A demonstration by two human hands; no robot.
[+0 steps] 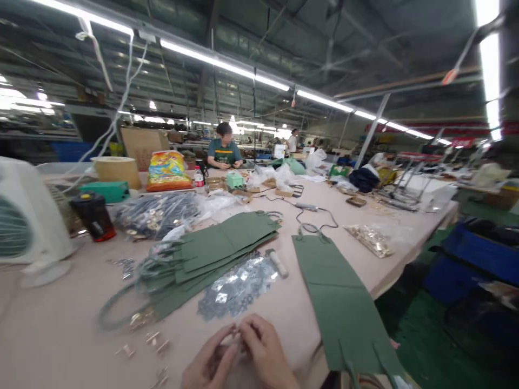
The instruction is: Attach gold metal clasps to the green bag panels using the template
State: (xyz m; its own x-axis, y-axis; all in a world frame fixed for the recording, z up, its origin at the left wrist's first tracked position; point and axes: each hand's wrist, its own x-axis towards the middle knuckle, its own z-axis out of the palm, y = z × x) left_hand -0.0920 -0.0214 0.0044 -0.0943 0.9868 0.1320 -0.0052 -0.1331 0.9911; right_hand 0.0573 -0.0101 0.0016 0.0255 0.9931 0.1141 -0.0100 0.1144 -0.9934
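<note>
At the near middle of the table, my left hand [214,359] and my right hand [263,346] meet, fingers pinched together on something small that I cannot make out. Just beyond them lies a spread of small silvery metal pieces [233,289]. Behind and left of it is a stack of green panels [227,240] with cord handles. A long green panel [338,297] with handles lies to the right of my hands. Small gold-coloured metal parts [154,339] are scattered to the left. A short pale cylinder [277,263] rests beside the silvery pieces.
A white fan [28,216] and a dark bottle [93,216] stand at the left. Plastic-bagged parts [158,213] lie farther back. A cable [308,207] crosses the table [284,319]. A bag of gold parts [371,240] is at right. A person [224,148] sits across.
</note>
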